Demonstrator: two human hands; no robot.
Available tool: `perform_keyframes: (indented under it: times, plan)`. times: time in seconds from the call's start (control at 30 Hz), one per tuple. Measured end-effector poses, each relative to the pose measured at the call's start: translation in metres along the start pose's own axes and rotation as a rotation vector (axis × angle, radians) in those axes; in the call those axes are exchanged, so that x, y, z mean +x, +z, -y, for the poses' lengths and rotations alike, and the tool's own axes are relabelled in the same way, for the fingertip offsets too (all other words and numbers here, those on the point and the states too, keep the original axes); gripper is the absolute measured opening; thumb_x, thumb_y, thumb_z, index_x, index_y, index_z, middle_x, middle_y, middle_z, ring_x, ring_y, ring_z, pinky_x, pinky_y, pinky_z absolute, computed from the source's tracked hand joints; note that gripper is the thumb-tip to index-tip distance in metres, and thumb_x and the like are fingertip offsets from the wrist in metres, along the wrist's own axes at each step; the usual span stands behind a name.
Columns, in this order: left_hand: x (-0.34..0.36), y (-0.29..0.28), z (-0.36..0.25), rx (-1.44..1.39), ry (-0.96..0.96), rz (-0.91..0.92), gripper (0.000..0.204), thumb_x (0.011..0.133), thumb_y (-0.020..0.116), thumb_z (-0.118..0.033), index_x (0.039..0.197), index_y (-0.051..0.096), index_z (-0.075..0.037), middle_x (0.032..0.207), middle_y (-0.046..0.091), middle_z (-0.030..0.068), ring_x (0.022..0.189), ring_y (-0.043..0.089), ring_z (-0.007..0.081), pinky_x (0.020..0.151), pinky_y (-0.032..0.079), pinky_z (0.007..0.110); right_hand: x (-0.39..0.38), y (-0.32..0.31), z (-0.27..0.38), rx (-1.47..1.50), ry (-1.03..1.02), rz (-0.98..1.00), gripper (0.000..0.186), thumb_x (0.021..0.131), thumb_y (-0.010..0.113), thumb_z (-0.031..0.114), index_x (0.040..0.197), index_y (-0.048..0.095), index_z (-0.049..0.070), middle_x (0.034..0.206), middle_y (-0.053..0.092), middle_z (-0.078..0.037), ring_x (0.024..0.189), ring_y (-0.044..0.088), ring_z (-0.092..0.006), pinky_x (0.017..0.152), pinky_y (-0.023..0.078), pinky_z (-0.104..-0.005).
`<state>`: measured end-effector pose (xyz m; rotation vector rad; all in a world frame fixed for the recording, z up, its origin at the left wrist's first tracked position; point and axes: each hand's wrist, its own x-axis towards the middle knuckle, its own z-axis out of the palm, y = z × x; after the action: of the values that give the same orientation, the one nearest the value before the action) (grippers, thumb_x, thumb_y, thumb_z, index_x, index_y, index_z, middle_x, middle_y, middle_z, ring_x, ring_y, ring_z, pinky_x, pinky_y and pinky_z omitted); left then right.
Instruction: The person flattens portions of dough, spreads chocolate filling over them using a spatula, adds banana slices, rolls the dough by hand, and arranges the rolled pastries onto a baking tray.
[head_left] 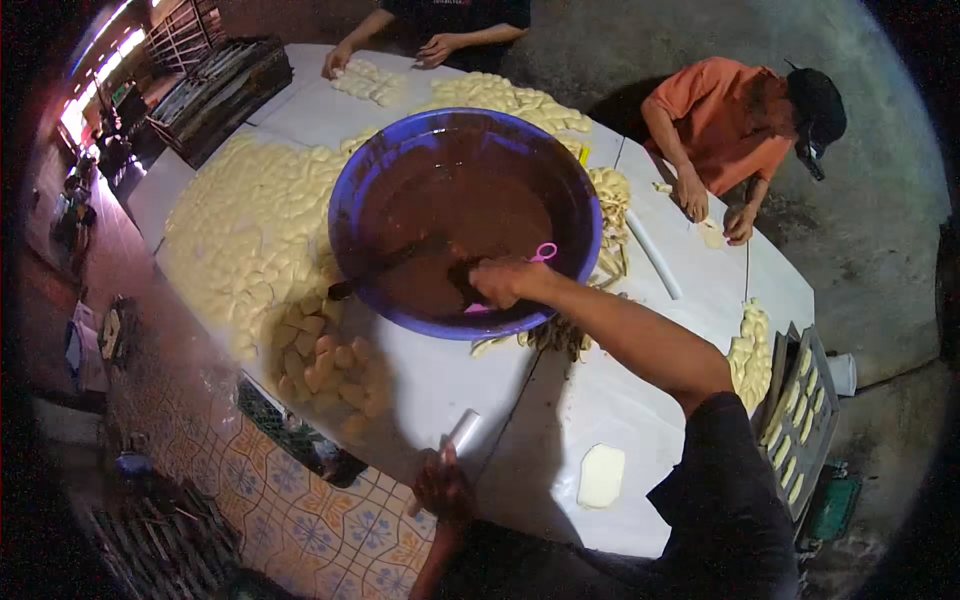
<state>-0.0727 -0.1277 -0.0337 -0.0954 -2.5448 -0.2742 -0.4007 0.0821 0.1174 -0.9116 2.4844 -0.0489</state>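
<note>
A big blue-purple basin [590, 255] of smooth brown filling [440, 205] stands on the white table. My right hand [505, 281] reaches into its near right side, knuckles up and fingers curled down at the filling; their tips are hidden. Close by, a pink ring handle [543, 252] pokes up and a pink piece [479, 308] lies against the wall. Dark utensil handles [342, 290] rest at the left rim. At the near table edge my left hand [443, 484] is closed around a white rolling pin [464, 428]. A flattened dough sheet [601, 476] lies right of it.
Many pale dough pieces [250, 215] cover the table's left and far sides. Opposite, two people work dough; one wears an orange shirt [720, 120]. Another white rolling pin [654, 255] lies at right. Trays of shaped dough [800, 420] lean at the right edge.
</note>
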Motion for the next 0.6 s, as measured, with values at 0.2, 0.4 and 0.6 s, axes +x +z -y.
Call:
perform_keyframes:
  times: [0.2, 0.4, 0.6]
  plan:
    - [-0.019, 0.004, 0.011, -0.105, -0.189, 0.302, 0.034, 0.097, 0.057, -0.023, 0.129, 0.068, -0.015, 0.115, 0.062, 0.0136, 0.107, 0.058, 0.0344, 0.088, 0.046, 0.051, -0.005, -0.032, 0.014, 0.086, -0.034, -0.065, 0.017, 0.079, 0.067, 0.012, 0.092, 0.073, 0.001, 0.082, 0.073, -0.018, 0.078, 0.072, -0.0335, 0.067, 0.055, -0.0482]
    - [0.002, -0.014, 0.0, -0.171, -0.056, 0.081, 0.04, 0.097, 0.052, -0.02, 0.131, 0.066, -0.007, 0.113, 0.06, 0.0171, 0.107, 0.057, 0.0376, 0.09, 0.046, 0.054, -0.096, -0.069, 0.015, 0.456, -0.166, 0.088, 0.019, 0.085, 0.067, 0.01, 0.1, 0.071, -0.001, 0.073, 0.066, -0.017, 0.064, 0.062, -0.0232, 0.063, 0.048, -0.04]
    - [-0.009, -0.013, 0.02, -0.085, -0.012, 0.231, 0.053, 0.1, 0.042, -0.005, 0.153, 0.046, -0.01, 0.13, 0.064, 0.0212, 0.098, 0.062, 0.0402, 0.089, 0.05, 0.045, -0.267, 0.069, 0.065, 0.504, -0.171, -0.157, 0.034, 0.08, 0.067, 0.002, 0.113, 0.072, 0.005, 0.097, 0.068, -0.014, 0.087, 0.066, -0.0228, 0.074, 0.052, -0.0391]
